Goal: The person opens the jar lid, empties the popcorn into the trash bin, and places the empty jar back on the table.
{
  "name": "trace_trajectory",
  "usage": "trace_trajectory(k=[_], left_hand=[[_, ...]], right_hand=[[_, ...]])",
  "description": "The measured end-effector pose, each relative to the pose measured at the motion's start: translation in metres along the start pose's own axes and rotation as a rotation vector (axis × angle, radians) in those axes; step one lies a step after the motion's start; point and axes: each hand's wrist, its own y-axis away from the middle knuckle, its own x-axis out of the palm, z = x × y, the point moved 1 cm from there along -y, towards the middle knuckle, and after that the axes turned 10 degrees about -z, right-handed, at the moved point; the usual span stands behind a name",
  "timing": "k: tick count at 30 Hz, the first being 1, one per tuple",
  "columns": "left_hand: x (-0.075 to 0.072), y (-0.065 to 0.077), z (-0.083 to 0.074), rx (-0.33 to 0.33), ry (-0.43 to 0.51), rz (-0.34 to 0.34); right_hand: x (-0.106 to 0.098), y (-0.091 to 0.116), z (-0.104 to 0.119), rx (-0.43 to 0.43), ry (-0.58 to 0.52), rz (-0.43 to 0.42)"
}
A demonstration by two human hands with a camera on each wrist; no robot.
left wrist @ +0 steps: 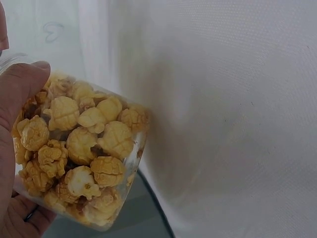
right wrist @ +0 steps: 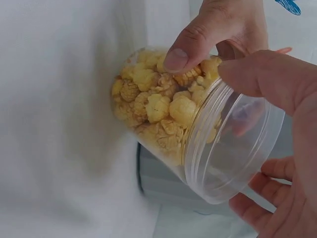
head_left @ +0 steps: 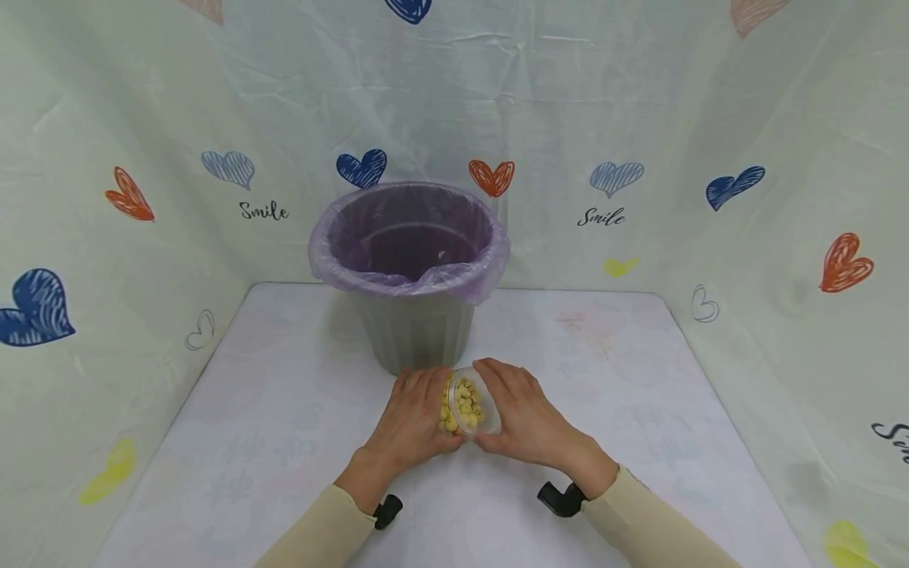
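Observation:
Just in front of the bin, my left hand (head_left: 412,418) grips a clear plastic jar tipped on its side. Caramel-coloured popcorn (left wrist: 81,148) fills most of the jar (right wrist: 178,171), and the left thumb presses on its wall. At the jar's mouth is a wide see-through lid (right wrist: 237,148). My right hand (head_left: 529,414) holds this lid, with its thumb on one side and the curled fingers on the other. Both hands are close together, and the right thumb tip lies near the left thumb in the right wrist view.
A grey bin (head_left: 415,331) with a purple liner (head_left: 327,244) over its rim stands behind the hands. The table has a white cover (head_left: 604,379). A curtain printed with hearts (head_left: 554,102) closes off the back and both sides.

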Motion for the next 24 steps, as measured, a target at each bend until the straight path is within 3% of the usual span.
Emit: trace_trajectory(k=[4, 9, 14, 18, 24], left_hand=[[-0.0009, 0.0004, 0.0000, -0.009, 0.007, 0.017], [-0.0022, 0.0003, 0.0001, -0.028, 0.021, 0.058], [-0.0035, 0.0000, -0.0007, -0.025, 0.023, 0.056], [-0.0034, -0.0005, -0.0018, -0.017, 0.018, 0.034], [-0.0028, -0.0013, -0.0020, -0.004, 0.005, 0.028]], right_hand=[[-0.0007, 0.0002, 0.0011, 0.007, -0.008, 0.018], [-0.0015, 0.0003, 0.0037, 0.119, -0.028, 0.032], [-0.0016, 0.0002, 0.0042, 0.196, -0.024, 0.042], [-0.0021, 0.0000, 0.0044, 0.174, -0.016, 0.025], [-0.0022, 0.0002, 0.0018, 0.070, 0.012, -0.005]])
